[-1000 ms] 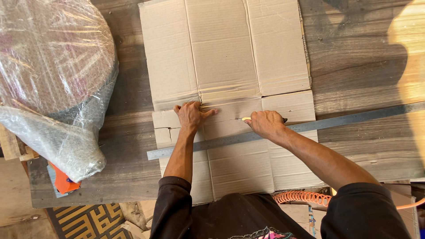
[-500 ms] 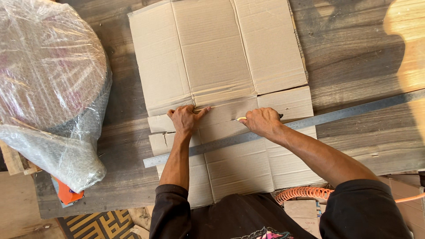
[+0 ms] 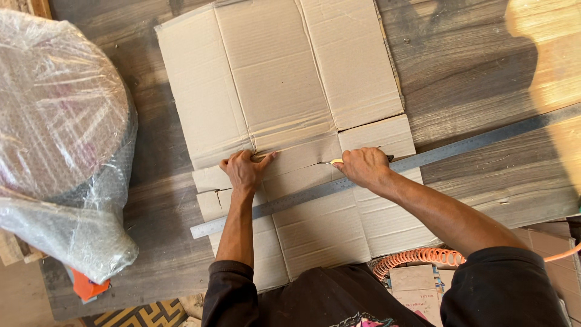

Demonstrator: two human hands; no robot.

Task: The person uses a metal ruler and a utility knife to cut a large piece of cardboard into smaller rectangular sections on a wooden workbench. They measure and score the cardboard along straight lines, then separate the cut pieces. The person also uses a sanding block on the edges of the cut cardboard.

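While the left hand (image 3: 245, 171) presses flat and open on the cardboard (image 3: 284, 109), the right hand (image 3: 363, 166) grips a cutter (image 3: 336, 161) above the ruler (image 3: 460, 147). Cardboard lies on the table (image 3: 478, 79); a bubble-wrapped bundle (image 3: 60, 151) sits left, an orange hose (image 3: 417, 258) near the body.

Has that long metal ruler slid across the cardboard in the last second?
No. The ruler still crosses the cardboard at the same slant, just below the right hand; only the camera shifted.

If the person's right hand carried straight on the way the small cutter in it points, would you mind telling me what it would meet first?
The right hand aims the cutter leftward across the cardboard sheet. Along that line it would probably first reach the left hand, pressed flat on the sheet. The metal ruler runs just below that path.
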